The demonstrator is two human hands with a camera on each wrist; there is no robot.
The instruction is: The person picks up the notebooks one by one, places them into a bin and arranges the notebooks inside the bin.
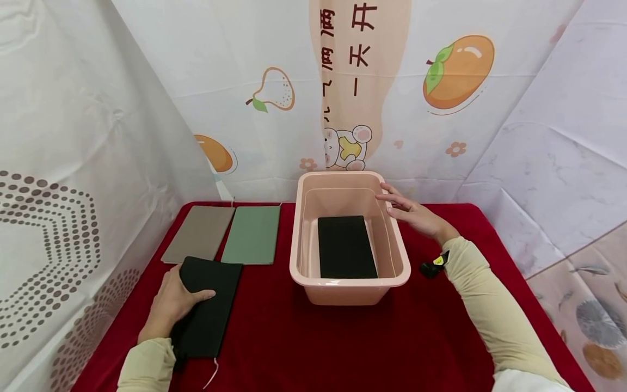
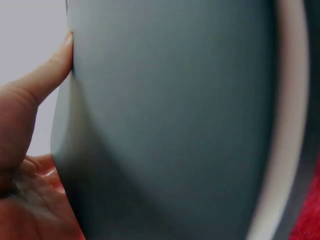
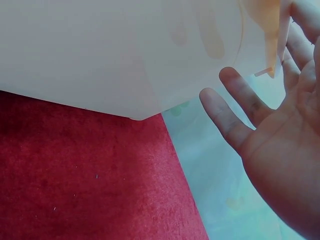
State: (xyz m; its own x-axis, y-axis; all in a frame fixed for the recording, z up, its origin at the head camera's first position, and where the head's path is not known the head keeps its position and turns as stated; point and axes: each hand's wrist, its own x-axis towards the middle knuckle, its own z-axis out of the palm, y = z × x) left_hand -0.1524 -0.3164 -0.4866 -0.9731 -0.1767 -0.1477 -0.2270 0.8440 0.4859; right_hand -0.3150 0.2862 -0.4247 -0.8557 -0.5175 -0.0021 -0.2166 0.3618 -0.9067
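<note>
The front-left notebook [image 1: 217,324] is plain black, its page edges pale cream, its ribbon [image 1: 213,371] white; the notebook in the tub [image 1: 346,247] is black too; the other two are plain, one taupe notebook [image 1: 198,234], one muted green notebook [image 1: 252,234]; the tub [image 1: 350,282] is peach-pink; the counter [image 1: 392,337] is deep red; the sleeves [image 1: 485,294] are pale khaki; the back curtain [image 1: 274,43] is white with orange fruit; the left curtain [image 1: 112,158] carries brown dots on white.
</note>
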